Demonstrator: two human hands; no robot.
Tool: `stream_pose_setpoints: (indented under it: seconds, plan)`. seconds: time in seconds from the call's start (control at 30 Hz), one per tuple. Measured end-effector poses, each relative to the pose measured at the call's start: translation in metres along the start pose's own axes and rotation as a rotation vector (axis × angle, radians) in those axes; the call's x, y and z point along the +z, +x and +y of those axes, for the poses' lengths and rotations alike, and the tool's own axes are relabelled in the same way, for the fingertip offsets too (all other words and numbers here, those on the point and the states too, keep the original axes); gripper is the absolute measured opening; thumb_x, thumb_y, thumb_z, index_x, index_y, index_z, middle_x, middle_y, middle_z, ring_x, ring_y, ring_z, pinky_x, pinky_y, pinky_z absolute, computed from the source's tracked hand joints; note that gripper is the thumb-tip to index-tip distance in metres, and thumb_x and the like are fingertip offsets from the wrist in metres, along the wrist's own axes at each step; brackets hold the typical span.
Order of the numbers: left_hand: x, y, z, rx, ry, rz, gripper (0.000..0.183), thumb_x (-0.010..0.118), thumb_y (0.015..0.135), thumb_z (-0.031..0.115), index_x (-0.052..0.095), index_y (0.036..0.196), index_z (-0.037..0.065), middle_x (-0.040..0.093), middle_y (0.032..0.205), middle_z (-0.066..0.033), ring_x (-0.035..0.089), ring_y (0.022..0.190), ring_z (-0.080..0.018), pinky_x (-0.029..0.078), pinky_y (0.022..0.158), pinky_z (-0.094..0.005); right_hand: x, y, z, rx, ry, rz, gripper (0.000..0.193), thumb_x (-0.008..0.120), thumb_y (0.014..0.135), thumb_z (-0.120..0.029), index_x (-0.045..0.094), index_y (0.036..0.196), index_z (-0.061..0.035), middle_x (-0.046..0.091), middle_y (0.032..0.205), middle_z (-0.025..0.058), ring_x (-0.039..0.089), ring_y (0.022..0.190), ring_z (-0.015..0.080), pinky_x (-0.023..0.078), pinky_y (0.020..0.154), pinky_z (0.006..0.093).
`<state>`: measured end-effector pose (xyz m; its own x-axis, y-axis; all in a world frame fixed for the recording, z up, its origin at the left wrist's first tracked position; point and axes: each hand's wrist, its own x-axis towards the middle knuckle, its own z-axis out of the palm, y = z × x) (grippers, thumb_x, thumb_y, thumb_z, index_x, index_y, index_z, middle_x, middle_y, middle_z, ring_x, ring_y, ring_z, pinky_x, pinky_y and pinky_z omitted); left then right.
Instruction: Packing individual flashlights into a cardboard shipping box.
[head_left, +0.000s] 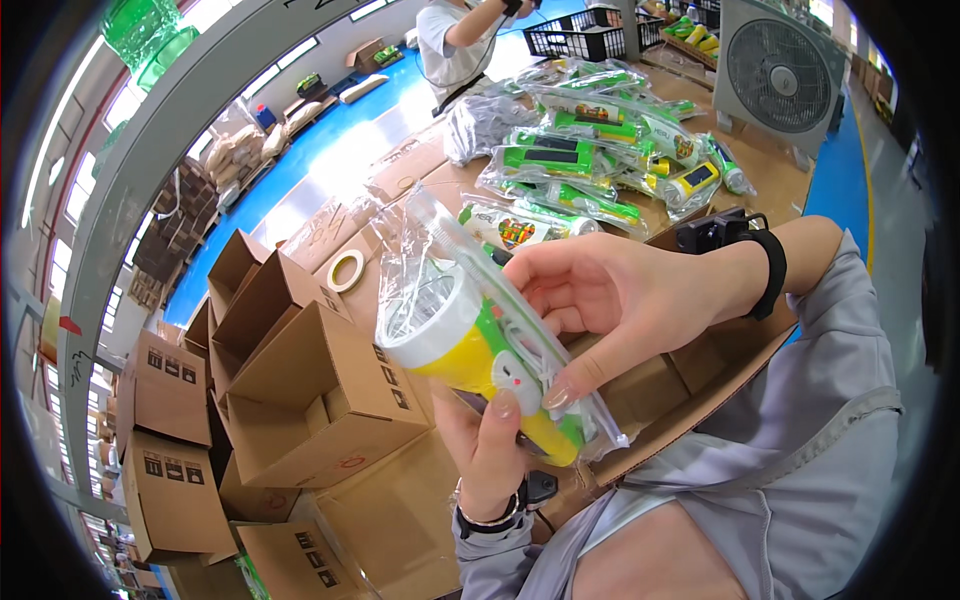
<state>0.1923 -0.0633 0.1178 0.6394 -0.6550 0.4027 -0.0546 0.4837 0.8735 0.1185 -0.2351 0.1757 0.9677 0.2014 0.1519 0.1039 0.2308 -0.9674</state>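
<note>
Under the head camera, the left hand (482,442) is wrapping round a yellow-green torch (475,355) from below; the torch is sitting in a clear bag (425,235), whose edge the right hand (640,292) is holding. Left of the grip, open cartons (340,443) and a tape roll (332,277) are resting; beyond it, bagged torches (560,158) are lying heaped.

Two hands are counted: one left hand (485,440), one right hand (640,290). One bagged flashlight (455,350) is held. In the flashlight pile (550,155), at least seven can be made out; the full total is hidden by overlap. At least five cardboard cartons (320,430) are seen; the exact number can't be read. One tape roll (332,274), one fan (785,85), one co-worker (440,50) are counted. Black crates (575,42): at least one is seen.
</note>
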Motion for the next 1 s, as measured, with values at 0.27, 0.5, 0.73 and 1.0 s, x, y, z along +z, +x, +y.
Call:
stream_pose_setpoints:
  seconds: [0.27, 0.5, 0.73, 1.0]
  plan:
    - [-0.009, 0.005, -0.001, -0.127, -0.135, 0.025, 0.061, 0.046, 0.092, 0.036, 0.033, 0.137, -0.003, 0.047, 0.131, -0.0149, 0.050, 0.116, -0.0212, 0.042, 0.096, -0.0357, 0.001, -0.001, 0.002, -0.030, -0.006, -0.067, 0.056, 0.075, 0.074, 0.005, 0.045, 0.120, 0.0003, 0.053, 0.115, 0.0077, 0.053, 0.105, 0.0130, 0.045, 0.093, 0.0279]
    - [-0.020, 0.022, -0.019, -0.233, -0.361, 0.056, 0.046, 0.047, 0.091, 0.034, 0.047, 0.121, -0.001, 0.056, 0.110, -0.0110, 0.055, 0.093, -0.0155, 0.048, 0.077, -0.0303, 0.009, -0.009, -0.008, 0.003, 0.038, -0.012, 0.044, 0.074, 0.073, 0.007, 0.049, 0.109, -0.0012, 0.055, 0.106, 0.0054, 0.053, 0.098, 0.0114, 0.045, 0.088, 0.0260]
    - [-0.006, 0.014, 0.001, -0.170, -0.247, 0.175, 0.054, 0.064, 0.074, 0.019, 0.043, 0.121, 0.001, 0.049, 0.102, -0.0083, 0.048, 0.087, -0.0159, 0.045, 0.076, -0.0317, -0.009, -0.017, -0.010, 0.092, -0.058, 0.139, 0.034, 0.074, 0.076, -0.001, 0.052, 0.101, -0.0023, 0.052, 0.100, 0.0022, 0.053, 0.093, 0.0090, 0.047, 0.081, 0.0216]
    - [-0.013, 0.006, -0.006, -0.077, -0.213, 0.173, 0.051, 0.064, 0.083, 0.028, 0.041, 0.121, 0.002, 0.048, 0.104, -0.0072, 0.048, 0.092, -0.0165, 0.042, 0.080, -0.0336, -0.001, -0.011, -0.002, 0.182, -0.071, 0.048, 0.048, 0.078, 0.073, -0.008, 0.049, 0.110, -0.0021, 0.051, 0.101, 0.0032, 0.053, 0.094, 0.0116, 0.048, 0.082, 0.0225]
